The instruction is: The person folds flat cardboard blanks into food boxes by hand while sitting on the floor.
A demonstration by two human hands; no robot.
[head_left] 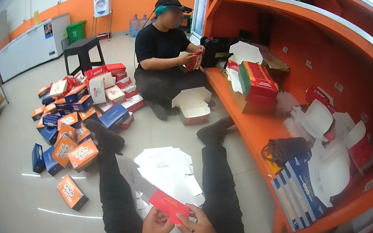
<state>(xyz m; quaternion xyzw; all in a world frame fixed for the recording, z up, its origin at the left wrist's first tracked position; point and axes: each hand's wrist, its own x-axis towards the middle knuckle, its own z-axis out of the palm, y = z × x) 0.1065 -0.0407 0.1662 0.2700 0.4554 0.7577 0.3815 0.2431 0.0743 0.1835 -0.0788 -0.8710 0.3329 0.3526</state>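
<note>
Above my lap, both hands hold a red and white cardboard box blank (166, 203), its red panel bent up and a long white panel stretching away to the far left. My left hand (156, 226) pinches the red panel's lower edge. My right hand (200, 228) grips the panel's right end, thumb over the front. Between my outstretched legs lies a loose stack of flat white box blanks (166, 162), partly covered by the one I hold.
Folded orange and blue boxes (83, 153) heap up at left, with red and white boxes (98, 88) behind. A co-worker (163, 48) sits ahead holding a red box, beside an open white box (194, 110). An orange shelf (249, 122) at right carries flat cartons (300, 190).
</note>
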